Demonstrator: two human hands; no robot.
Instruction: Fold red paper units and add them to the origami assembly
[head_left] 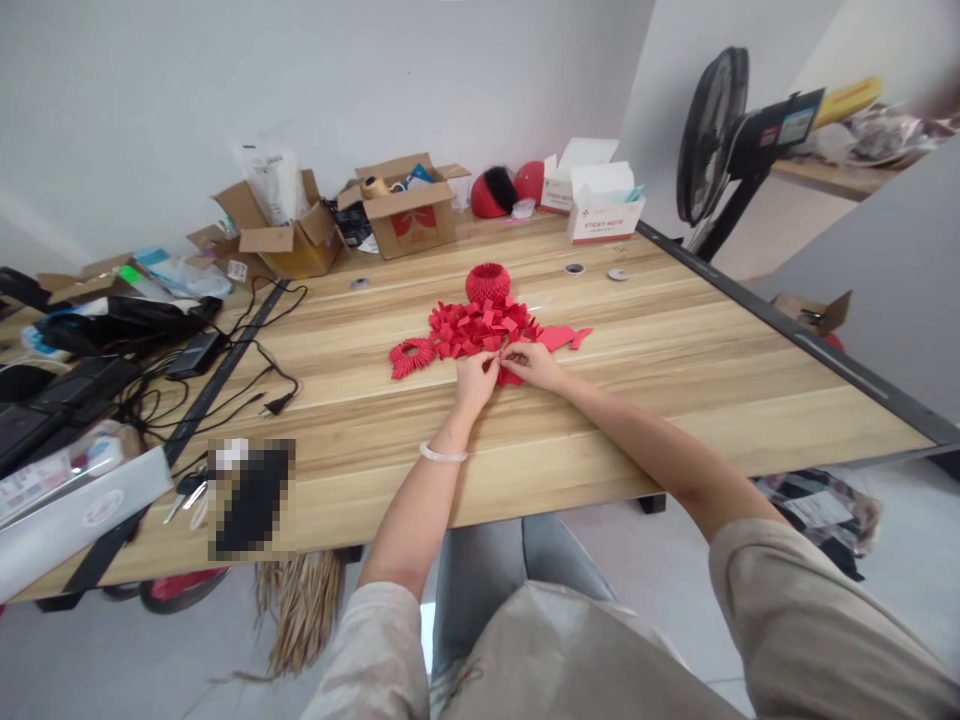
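Observation:
My left hand (475,380) and my right hand (534,364) meet at the near edge of a heap of folded red paper pieces (480,326). The fingers of both are pinched together on a small piece of red paper, mostly hidden by the fingertips. Behind the heap stands a round bowl shape of interlocked red paper (487,284). To its left lies a partly built red paper ring (411,356) with a trailing end. Flat red paper (556,338) is at the heap's right, close to my right hand.
Open cardboard boxes (411,215) and sticky note boxes (606,215) line the back. Black cables and a plug (277,403) lie left, near scissors (187,495) and a pixelated dark patch (251,500). A black fan (712,140) stands beyond the table's right edge.

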